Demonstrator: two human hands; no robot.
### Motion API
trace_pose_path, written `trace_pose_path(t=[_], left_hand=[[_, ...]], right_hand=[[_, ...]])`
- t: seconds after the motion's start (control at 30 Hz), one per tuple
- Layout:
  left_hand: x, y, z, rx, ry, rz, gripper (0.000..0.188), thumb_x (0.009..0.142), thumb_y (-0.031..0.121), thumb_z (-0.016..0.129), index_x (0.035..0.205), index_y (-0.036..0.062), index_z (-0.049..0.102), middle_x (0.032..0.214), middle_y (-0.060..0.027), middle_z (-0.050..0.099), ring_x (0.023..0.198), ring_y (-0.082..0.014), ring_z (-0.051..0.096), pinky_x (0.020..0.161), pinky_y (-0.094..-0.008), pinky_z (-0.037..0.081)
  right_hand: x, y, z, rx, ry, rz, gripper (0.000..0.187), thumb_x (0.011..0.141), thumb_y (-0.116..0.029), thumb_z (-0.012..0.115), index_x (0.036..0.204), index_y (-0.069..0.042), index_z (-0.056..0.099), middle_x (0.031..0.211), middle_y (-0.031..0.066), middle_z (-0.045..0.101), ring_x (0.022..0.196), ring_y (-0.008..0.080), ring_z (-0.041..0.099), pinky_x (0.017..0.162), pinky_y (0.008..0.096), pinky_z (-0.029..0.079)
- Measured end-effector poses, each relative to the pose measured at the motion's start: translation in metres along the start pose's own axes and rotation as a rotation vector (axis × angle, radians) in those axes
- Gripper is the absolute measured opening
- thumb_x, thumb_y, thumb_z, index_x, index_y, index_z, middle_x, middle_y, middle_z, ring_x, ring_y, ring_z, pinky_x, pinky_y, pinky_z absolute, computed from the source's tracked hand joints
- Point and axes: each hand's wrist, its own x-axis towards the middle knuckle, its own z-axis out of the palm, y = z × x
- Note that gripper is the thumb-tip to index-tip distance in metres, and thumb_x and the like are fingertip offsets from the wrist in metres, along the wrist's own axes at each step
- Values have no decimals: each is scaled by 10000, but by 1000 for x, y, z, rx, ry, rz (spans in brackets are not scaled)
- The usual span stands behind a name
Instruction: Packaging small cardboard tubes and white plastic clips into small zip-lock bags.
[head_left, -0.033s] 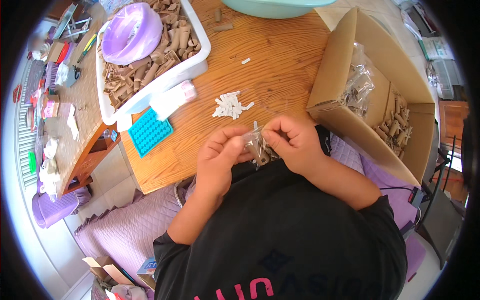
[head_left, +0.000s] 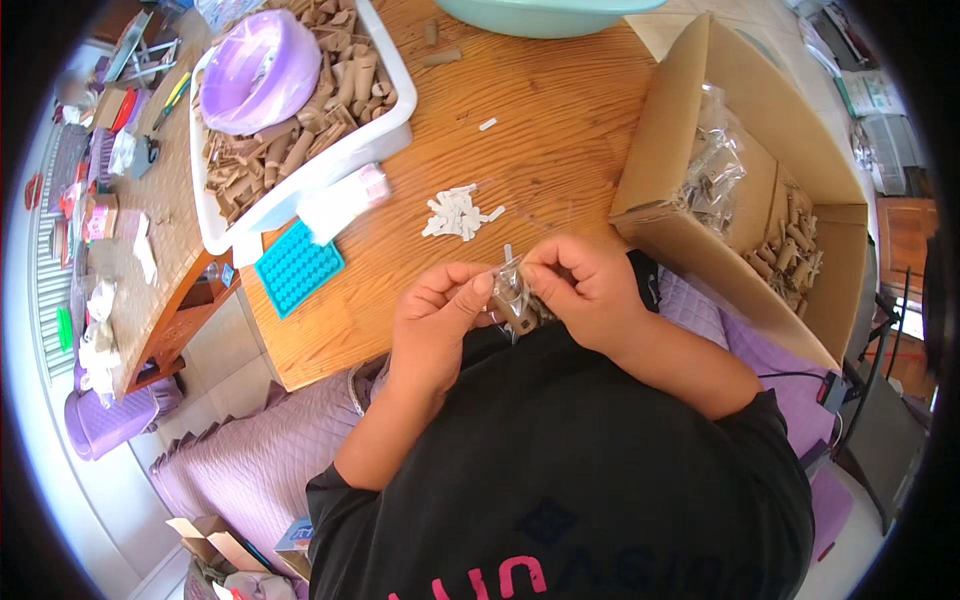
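Observation:
Between my two hands, close to my black shirt, is a small clear plastic bag [head_left: 514, 300] with brown tube-shaped pieces in it. My left hand [head_left: 445, 303] pinches the bag's left edge between thumb and fingers. On the other side, my right hand [head_left: 580, 285] grips its top right edge, fingers curled in. How many pieces the bag holds cannot be made out. Just beyond the hands, a heap of small white strips [head_left: 456, 214] lies on the wooden table [head_left: 540, 100]. One single white strip [head_left: 488, 124] rests farther off.
A white tub [head_left: 403, 105] of brown pieces, with a purple bowl [head_left: 262, 75] on top, stands far left. Near it lie a white packet [head_left: 340, 205] and a teal moulded mat [head_left: 298, 270]. An open cardboard box [head_left: 655, 150] at right holds bagged and loose pieces. A pale green basin [head_left: 550, 15] sits at the back.
The bag now looks more spread, and the brown piece inside shows more fully. Both hands keep their hold in nearly the same place.

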Motion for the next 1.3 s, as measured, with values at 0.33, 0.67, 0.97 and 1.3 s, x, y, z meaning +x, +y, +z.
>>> trace_pose_path(t=[0.33,0.67,0.97,1.3], left_hand=[[38,38,63,314,-41,575,98,860,34,539,910,-38,581,811,-69,616,698,-102,588,641,-211,485],[90,12,141,751,-495,753,218,853,8,524,1069,-20,542,1182,-120,525,1037,-149,527,884,-271,421],[73,8,91,556,-324,410,140,861,51,533,978,-1,590,908,-50,613,841,-97,577,734,-213,449],[58,10,34,454,-167,341,147,878,50,515,992,-17,578,925,-77,610,861,-139,586,770,-248,461]], right_hand=[[-57,30,-88,-791,-42,-214,118,751,-123,651,825,-51,594,650,83,574,607,275,576,588,330,469],[-124,-29,-151,-852,-516,545,262,736,-73,625,996,-75,589,968,141,577,818,284,589,707,344,473],[-60,-55,-261,-1127,7,504,183,752,-105,621,917,-40,574,837,112,606,766,236,589,674,307,461],[-56,-26,-273,-1105,93,465,260,742,-128,639,977,-52,558,820,95,594,751,206,571,657,305,451]])
